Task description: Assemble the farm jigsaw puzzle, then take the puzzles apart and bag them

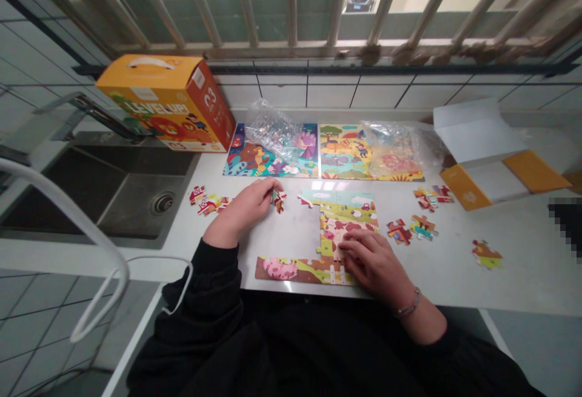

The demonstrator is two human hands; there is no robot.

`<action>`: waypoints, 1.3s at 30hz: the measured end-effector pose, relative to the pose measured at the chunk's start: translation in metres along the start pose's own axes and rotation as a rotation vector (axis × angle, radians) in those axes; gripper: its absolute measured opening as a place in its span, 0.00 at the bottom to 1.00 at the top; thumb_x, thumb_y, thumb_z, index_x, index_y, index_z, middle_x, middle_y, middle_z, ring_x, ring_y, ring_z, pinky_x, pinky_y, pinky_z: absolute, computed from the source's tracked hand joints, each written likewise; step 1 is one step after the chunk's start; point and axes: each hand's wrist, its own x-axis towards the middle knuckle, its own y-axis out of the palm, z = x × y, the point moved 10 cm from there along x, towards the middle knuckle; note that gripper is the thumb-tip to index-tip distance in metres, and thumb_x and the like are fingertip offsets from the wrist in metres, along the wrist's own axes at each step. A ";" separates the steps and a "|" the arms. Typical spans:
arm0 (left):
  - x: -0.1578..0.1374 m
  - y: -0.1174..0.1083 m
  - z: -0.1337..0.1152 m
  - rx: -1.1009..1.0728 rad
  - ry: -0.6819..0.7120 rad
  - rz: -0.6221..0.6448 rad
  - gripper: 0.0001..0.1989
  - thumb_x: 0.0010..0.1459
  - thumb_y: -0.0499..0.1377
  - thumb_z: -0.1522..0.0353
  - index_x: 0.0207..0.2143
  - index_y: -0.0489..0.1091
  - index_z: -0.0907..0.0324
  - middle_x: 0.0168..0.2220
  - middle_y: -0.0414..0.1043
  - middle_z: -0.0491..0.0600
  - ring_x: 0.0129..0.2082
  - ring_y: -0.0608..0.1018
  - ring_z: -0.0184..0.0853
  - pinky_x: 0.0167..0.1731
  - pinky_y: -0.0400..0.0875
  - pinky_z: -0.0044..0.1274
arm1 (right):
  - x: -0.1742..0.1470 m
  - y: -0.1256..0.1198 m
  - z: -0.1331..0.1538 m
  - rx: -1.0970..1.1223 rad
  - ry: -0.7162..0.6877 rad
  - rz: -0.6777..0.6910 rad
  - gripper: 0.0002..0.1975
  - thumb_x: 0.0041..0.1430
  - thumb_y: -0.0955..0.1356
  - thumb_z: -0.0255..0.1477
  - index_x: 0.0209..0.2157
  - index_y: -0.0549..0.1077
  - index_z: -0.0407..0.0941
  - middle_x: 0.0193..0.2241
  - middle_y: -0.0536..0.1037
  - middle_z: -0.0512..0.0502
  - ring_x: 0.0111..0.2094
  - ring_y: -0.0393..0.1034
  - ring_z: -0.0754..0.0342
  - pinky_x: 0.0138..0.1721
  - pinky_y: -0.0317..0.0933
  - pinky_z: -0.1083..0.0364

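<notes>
My left hand [255, 204] pinches a small red, white and brown puzzle piece [279, 201] above the counter, left of a partly joined puzzle [348, 212]. That puzzle shows a cow, sheep and a little red tractor, and a strip with a pink pig runs along its lower edge. A bare gap of counter lies inside its left part. My right hand [370, 259] rests with fingers loosely bent on the puzzle's lower right side, covering some of it. Loose puzzle pieces [207, 201] lie by my left wrist, and more loose pieces [424, 227] lie to the right.
Behind the puzzle lie two picture sheets [327, 160] with crumpled clear plastic bags [273, 127] on them. An orange box [159, 103] stands beside the sink [150, 170] at left. An opened carton [482, 173] sits at right. A white hose [97, 233] arches at left.
</notes>
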 end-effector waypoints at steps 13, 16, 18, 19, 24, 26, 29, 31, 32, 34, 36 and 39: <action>0.009 0.021 -0.012 0.206 0.058 -0.073 0.15 0.71 0.54 0.72 0.55 0.75 0.59 0.57 0.79 0.58 0.59 0.77 0.47 0.64 0.70 0.41 | -0.001 0.003 -0.001 -0.003 0.002 0.017 0.12 0.71 0.70 0.25 0.53 0.77 0.49 0.53 0.80 0.40 0.56 0.74 0.42 0.58 0.69 0.40; -0.001 0.021 0.004 0.229 0.016 -0.014 0.16 0.70 0.54 0.72 0.55 0.76 0.56 0.57 0.80 0.55 0.59 0.78 0.46 0.63 0.71 0.40 | -0.001 0.003 -0.002 -0.005 0.006 0.013 0.12 0.71 0.70 0.25 0.53 0.77 0.48 0.53 0.80 0.39 0.56 0.74 0.42 0.58 0.68 0.40; -0.008 0.017 0.015 0.239 -0.008 -0.004 0.19 0.67 0.54 0.75 0.55 0.76 0.54 0.57 0.80 0.53 0.60 0.78 0.45 0.63 0.71 0.40 | -0.001 0.003 -0.003 -0.007 0.008 0.009 0.11 0.71 0.70 0.26 0.53 0.77 0.48 0.53 0.81 0.39 0.55 0.74 0.42 0.58 0.68 0.40; -0.011 0.014 0.020 0.252 -0.024 -0.010 0.20 0.66 0.54 0.76 0.54 0.76 0.54 0.58 0.80 0.53 0.60 0.78 0.46 0.64 0.71 0.40 | -0.001 0.003 -0.003 -0.007 0.007 0.007 0.11 0.71 0.70 0.26 0.52 0.77 0.48 0.53 0.81 0.40 0.55 0.74 0.42 0.59 0.68 0.39; -0.022 -0.001 0.027 0.316 -0.061 -0.063 0.14 0.70 0.56 0.70 0.53 0.78 0.55 0.57 0.80 0.57 0.59 0.78 0.49 0.64 0.71 0.43 | -0.001 0.002 -0.003 -0.001 0.006 0.004 0.12 0.70 0.70 0.25 0.53 0.78 0.49 0.53 0.81 0.40 0.55 0.75 0.42 0.60 0.67 0.40; -0.022 0.003 0.021 0.299 -0.024 -0.052 0.14 0.70 0.62 0.62 0.54 0.77 0.56 0.59 0.78 0.58 0.62 0.76 0.51 0.64 0.71 0.44 | -0.001 0.002 -0.002 -0.001 0.005 0.001 0.12 0.70 0.70 0.25 0.53 0.78 0.49 0.53 0.81 0.40 0.55 0.75 0.42 0.59 0.67 0.40; -0.018 0.019 0.013 0.276 0.017 0.003 0.24 0.62 0.71 0.56 0.57 0.76 0.55 0.65 0.73 0.59 0.66 0.72 0.53 0.66 0.69 0.46 | -0.001 0.002 -0.002 -0.006 0.007 0.003 0.12 0.70 0.70 0.25 0.52 0.78 0.49 0.53 0.81 0.40 0.55 0.75 0.41 0.58 0.67 0.40; -0.014 0.028 0.010 0.267 0.024 0.027 0.27 0.59 0.74 0.57 0.58 0.75 0.55 0.66 0.72 0.59 0.67 0.71 0.54 0.67 0.68 0.46 | -0.001 0.002 -0.002 -0.006 0.008 0.004 0.11 0.70 0.70 0.25 0.52 0.78 0.49 0.53 0.81 0.40 0.55 0.75 0.42 0.58 0.67 0.40; -0.012 0.031 0.009 0.259 0.028 0.030 0.27 0.58 0.75 0.58 0.57 0.75 0.56 0.65 0.73 0.59 0.67 0.71 0.54 0.67 0.68 0.46 | -0.001 0.002 -0.002 -0.005 0.008 0.005 0.11 0.70 0.70 0.26 0.52 0.78 0.49 0.53 0.81 0.40 0.55 0.74 0.42 0.59 0.67 0.40; -0.007 0.033 0.006 0.241 0.042 0.032 0.25 0.58 0.75 0.59 0.55 0.76 0.56 0.64 0.73 0.58 0.66 0.72 0.53 0.66 0.68 0.45 | -0.001 0.002 -0.002 -0.001 0.006 0.007 0.11 0.70 0.70 0.26 0.52 0.78 0.49 0.53 0.81 0.40 0.56 0.74 0.42 0.59 0.67 0.40; -0.003 0.033 0.002 0.222 0.057 0.027 0.23 0.58 0.74 0.60 0.53 0.76 0.56 0.63 0.74 0.58 0.65 0.72 0.53 0.65 0.69 0.45 | -0.001 0.003 -0.003 0.000 0.006 0.006 0.11 0.71 0.70 0.26 0.52 0.78 0.49 0.53 0.81 0.40 0.56 0.74 0.42 0.59 0.67 0.40; 0.002 0.030 -0.004 0.199 0.077 0.014 0.21 0.59 0.73 0.62 0.52 0.75 0.56 0.61 0.75 0.57 0.64 0.73 0.51 0.65 0.69 0.44 | -0.002 0.003 -0.003 -0.001 0.010 0.002 0.11 0.70 0.70 0.26 0.52 0.78 0.48 0.53 0.81 0.40 0.55 0.75 0.42 0.59 0.68 0.39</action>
